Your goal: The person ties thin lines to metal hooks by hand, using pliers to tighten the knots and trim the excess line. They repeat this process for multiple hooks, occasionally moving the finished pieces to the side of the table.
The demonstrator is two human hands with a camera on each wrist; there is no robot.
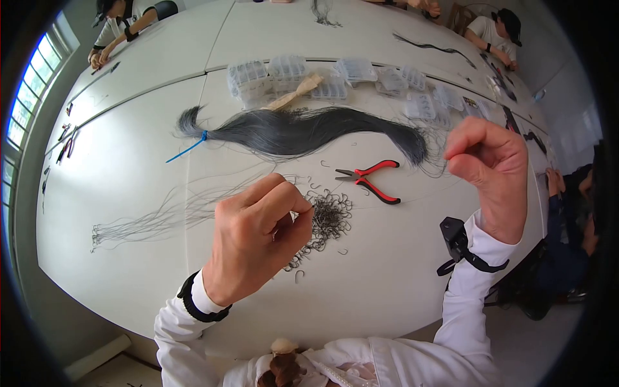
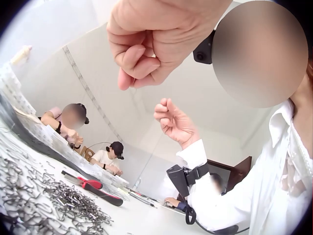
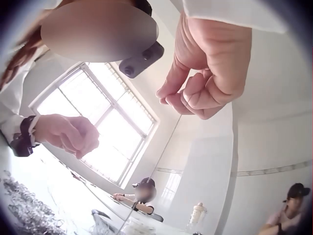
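My left hand (image 1: 258, 238) is raised just left of a pile of small metal hooks (image 1: 330, 216), fingers curled and thumb against the index finger; whether anything is between them I cannot tell. At the right, my right hand (image 1: 493, 171) is lifted above the table, thumb and index finger pinched together. A thin dark strand (image 3: 168, 134) hangs from that pinch in the right wrist view. Red-handled pliers (image 1: 377, 179) lie with jaws apart between the hands. Behind them stretches a dark bundle of strands (image 1: 284, 132), tied with a blue tie (image 1: 204, 135).
Clear plastic compartment boxes (image 1: 248, 80) stand along the table's middle seam. Loose thin strands with hooks at their ends (image 1: 97, 237) spread to the left. Other tools (image 1: 66, 145) lie at the left edge. Several people sit around the joined white tables (image 1: 148, 258).
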